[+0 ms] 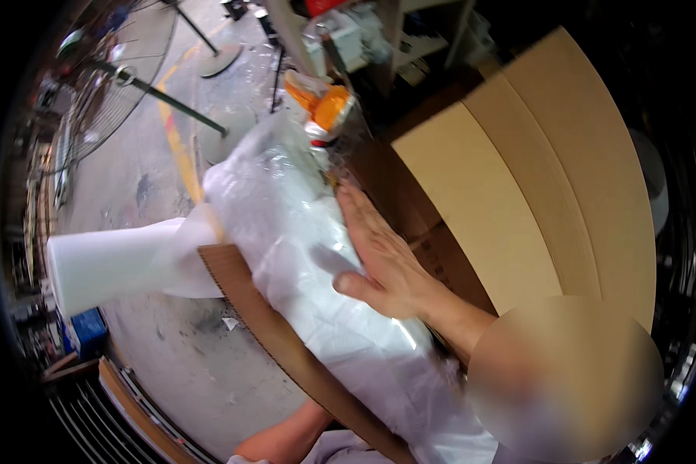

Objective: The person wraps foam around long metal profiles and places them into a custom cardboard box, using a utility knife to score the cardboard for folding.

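My right hand (383,271) lies flat on a long bundle wrapped in white plastic film or foam sheet (294,255). Its fingers are stretched out along the bundle's right side, with the thumb apart. The bundle sits at the opening of a large brown cardboard box (398,189), against a raised flap (286,332) on the left. Only my left forearm (290,435) shows, low in the picture; it passes behind that flap, which hides the hand and its fingers. Beyond the bundle's far end is an orange and clear plastic item (332,108), its kind unclear.
A white roll of sheet material (116,259) reaches out to the left of the bundle. Tall cardboard flaps (518,178) stand at the right. On the concrete floor (143,185) are a pedestal fan (182,112) and a yellow line. Shelves (421,46) stand at the back.
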Tool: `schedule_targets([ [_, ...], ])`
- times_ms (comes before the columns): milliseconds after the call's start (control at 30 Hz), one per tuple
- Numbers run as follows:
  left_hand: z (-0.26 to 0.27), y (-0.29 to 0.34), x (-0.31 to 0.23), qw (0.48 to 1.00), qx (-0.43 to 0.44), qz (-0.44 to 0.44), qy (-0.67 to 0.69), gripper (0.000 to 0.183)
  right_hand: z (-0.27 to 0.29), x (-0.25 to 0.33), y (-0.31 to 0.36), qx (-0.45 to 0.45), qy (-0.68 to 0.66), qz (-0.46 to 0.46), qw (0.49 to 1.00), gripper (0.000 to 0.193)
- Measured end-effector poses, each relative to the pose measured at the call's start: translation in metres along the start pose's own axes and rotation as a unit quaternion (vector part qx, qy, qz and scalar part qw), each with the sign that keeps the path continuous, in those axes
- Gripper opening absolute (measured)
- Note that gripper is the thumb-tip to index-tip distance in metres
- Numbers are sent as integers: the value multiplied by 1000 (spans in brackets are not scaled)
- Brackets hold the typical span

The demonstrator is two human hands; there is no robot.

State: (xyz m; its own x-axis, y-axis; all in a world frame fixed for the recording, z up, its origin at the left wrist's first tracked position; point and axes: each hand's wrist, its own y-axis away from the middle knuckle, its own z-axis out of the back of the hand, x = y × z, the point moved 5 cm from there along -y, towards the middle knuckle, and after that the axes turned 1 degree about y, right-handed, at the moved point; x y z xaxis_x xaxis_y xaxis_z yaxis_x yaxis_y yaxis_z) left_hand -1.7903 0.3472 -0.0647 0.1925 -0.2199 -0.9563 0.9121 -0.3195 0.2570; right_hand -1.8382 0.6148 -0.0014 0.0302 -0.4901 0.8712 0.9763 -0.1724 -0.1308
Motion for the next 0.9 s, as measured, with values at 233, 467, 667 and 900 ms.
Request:
schedule_targets([
  [233,-7,-16,-10,999,27,-14,-16,37,10,-11,46,23,-200,-32,979,78],
  [467,-14,-19,-20,998,42,-33,-34,37,0,4,150,25,-160,-55,985,75],
  [667,-20,-20,-33,997,57,-44,-40,38,1,2,168,55,-187,-104,975,74],
  [900,-30,-16,-41,996,67,-49,-35,38,7,11,271,43,-270,-120,954,77],
])
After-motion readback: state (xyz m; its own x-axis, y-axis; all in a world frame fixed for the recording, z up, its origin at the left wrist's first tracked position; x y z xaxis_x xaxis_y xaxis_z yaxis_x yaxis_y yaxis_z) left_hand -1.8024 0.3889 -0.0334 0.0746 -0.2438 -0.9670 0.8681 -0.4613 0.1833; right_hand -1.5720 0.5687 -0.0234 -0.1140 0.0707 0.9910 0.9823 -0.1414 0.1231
